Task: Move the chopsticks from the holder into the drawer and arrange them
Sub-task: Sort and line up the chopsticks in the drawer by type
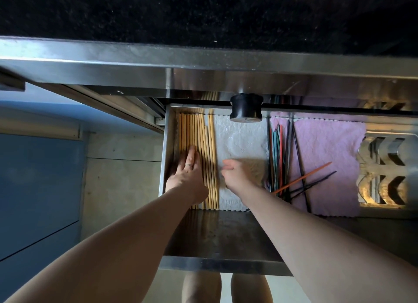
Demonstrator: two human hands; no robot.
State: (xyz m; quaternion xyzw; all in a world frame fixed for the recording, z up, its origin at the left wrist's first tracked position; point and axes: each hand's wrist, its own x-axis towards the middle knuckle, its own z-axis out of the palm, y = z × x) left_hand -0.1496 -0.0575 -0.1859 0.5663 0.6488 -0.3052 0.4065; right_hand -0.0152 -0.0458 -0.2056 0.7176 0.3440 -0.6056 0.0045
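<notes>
Lining up wooden chopsticks point(209, 149) in the drawer point(163, 158).
Pressing them with flat, straight-fingered left hand point(188, 174); curling blurred right hand point(235, 174) alongside, grip impossible to tell.

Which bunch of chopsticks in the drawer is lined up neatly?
The pale wooden chopsticks by the left wall of the drawer, under the left hand. They lie side by side; the coloured chopsticks farther right cross one another.

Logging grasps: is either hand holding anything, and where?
Nothing is held. The left hand rests flat on the wooden chopsticks near their middle; the right hand is loosely curled, apparently empty.
</notes>
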